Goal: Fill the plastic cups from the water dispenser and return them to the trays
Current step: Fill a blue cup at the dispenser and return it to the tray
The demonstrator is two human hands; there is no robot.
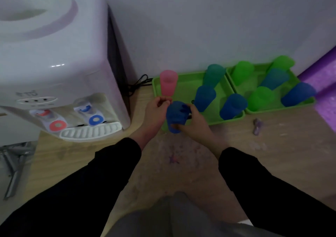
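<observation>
My right hand (pixel 191 119) grips a blue plastic cup (pixel 174 116) at the front left corner of the near green tray (pixel 183 87). My left hand (pixel 156 107) hovers just left of the cup's rim with fingers loosely curled, holding nothing. A pink cup (pixel 168 84) stands upright at the tray's back left. Three more cups, teal and blue (pixel 205 96), stand in the same tray. The white water dispenser (pixel 54 64) sits at the left, with a red tap (pixel 57 125) and a blue tap (pixel 95 119) above its drip grille (pixel 91 132).
A second green tray (pixel 261 71) to the right holds several green and blue cups. A black cable (pixel 138 84) lies behind the dispenser. A small purple object (pixel 257 126) rests on the wooden table. A purple roll (pixel 323 84) leans at the far right.
</observation>
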